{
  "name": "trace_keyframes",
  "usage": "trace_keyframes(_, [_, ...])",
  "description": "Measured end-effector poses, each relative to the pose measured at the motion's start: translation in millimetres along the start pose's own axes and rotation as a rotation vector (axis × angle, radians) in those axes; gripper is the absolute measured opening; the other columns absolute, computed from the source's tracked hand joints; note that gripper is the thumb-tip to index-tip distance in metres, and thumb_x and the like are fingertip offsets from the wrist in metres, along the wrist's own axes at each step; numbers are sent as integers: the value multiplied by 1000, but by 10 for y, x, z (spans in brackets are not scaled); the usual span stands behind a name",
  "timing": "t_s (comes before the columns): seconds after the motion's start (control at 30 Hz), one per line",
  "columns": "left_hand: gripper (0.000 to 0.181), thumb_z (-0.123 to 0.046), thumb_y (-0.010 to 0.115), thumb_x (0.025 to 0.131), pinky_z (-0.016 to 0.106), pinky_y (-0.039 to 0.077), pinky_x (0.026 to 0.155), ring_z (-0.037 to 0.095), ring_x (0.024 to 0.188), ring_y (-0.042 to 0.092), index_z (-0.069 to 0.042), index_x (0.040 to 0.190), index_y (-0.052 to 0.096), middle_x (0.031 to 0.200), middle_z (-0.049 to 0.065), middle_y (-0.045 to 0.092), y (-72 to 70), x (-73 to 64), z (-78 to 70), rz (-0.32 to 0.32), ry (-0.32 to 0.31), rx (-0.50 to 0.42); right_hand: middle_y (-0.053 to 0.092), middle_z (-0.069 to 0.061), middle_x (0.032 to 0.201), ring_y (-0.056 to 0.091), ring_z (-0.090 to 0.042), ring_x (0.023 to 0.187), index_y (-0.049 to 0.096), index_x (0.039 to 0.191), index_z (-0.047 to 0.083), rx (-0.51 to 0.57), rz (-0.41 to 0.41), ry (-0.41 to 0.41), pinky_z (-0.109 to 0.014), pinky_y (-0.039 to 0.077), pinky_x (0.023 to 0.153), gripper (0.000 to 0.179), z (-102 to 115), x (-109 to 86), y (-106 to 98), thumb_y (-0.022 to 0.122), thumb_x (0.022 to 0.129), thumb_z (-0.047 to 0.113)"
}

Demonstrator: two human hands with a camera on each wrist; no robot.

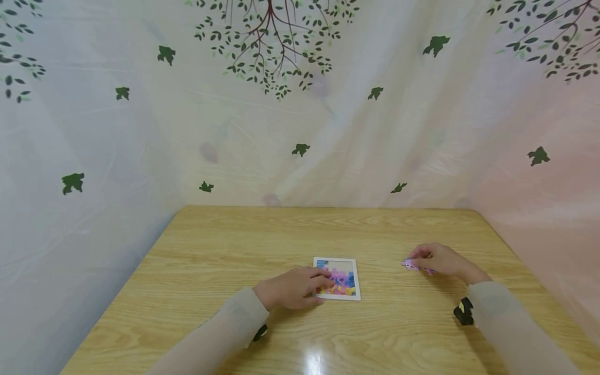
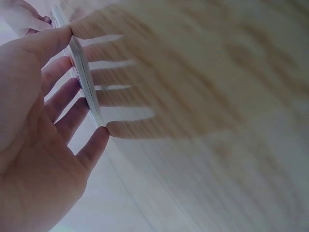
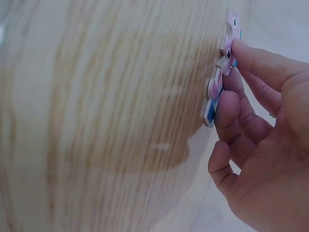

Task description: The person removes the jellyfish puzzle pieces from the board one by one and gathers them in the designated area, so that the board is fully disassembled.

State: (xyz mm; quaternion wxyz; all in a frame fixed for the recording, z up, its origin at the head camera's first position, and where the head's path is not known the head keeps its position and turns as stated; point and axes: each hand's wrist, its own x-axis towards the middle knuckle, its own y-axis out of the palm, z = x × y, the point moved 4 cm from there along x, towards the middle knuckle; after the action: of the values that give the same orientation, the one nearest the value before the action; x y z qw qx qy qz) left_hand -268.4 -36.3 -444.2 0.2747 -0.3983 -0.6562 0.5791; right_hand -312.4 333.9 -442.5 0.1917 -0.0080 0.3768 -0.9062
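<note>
In the head view, a jigsaw puzzle in a white frame [image 1: 358,284] lies on the table, its picture pink, blue and yellow with a bare patch at the top. My left hand [image 1: 294,287] rests over its left side, fingers spread; the left wrist view shows the fingertips along the frame's edge [image 2: 86,72]. Farther right, my right hand [image 1: 440,259] pinches a pink puzzle piece [image 1: 410,264] between thumb and fingers, low at the table. Another puzzle piece [image 3: 210,108] with blue and pink lies right beside it, partly hidden by the fingers.
The wooden table [image 1: 225,234] reaches back to a pale curtain [image 1: 337,130] printed with leaves and birds, which also hangs at both sides. A stretch of tabletop lies between the framed puzzle and the loose pieces. Each wrist carries a dark strapped device [image 1: 464,311].
</note>
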Motion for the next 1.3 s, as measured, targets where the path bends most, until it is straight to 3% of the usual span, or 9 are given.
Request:
trace_keyframes(0.3, [50, -31, 59, 107, 36, 33, 121, 22, 147, 42, -16, 153, 51, 162, 4, 42, -5, -7, -18, 12, -1, 14, 56, -2, 77, 49, -13, 63, 69, 110, 0, -25, -16, 30, -22, 37, 53, 17, 30, -29, 30, 68, 101, 14])
trace_keyframes(0.57, [51, -30, 58, 107, 40, 35, 121, 23, 149, 40, -16, 155, 49, 163, 5, 42, -2, -9, -42, 11, -1, 31, 59, -4, 83, 51, -14, 62, 66, 114, -2, -8, -29, 16, -24, 43, 52, 24, 75, -2, 37, 69, 101, 19])
trace_keyframes(0.8, [52, -32, 56, 108, 40, 35, 121, 23, 149, 39, -18, 157, 47, 164, 4, 39, 27, -10, -25, 14, -23, 40, 60, -5, 85, 49, -14, 62, 67, 115, 2, -11, 8, -24, -24, 41, 48, 23, 344, 199, 211, 66, 103, 23])
trace_keyframes(1.03, [51, -33, 59, 107, 35, 39, 117, 19, 138, 48, -20, 155, 51, 155, 2, 46, 10, -6, -23, -21, -19, 33, 66, -2, 97, 57, -18, 83, 71, 110, 4, -64, 26, -163, -29, 51, 69, 18, 724, 466, 476, 68, 101, 20])
trace_keyframes(1.3, [50, -30, 58, 107, 32, 38, 117, 18, 138, 50, -18, 155, 50, 154, 3, 50, 18, -37, 9, -43, 25, 39, 74, -3, 112, 63, -15, 98, 75, 118, 6, -37, 107, -197, -35, 54, 86, 27, 1065, 760, 892, 67, 102, 26])
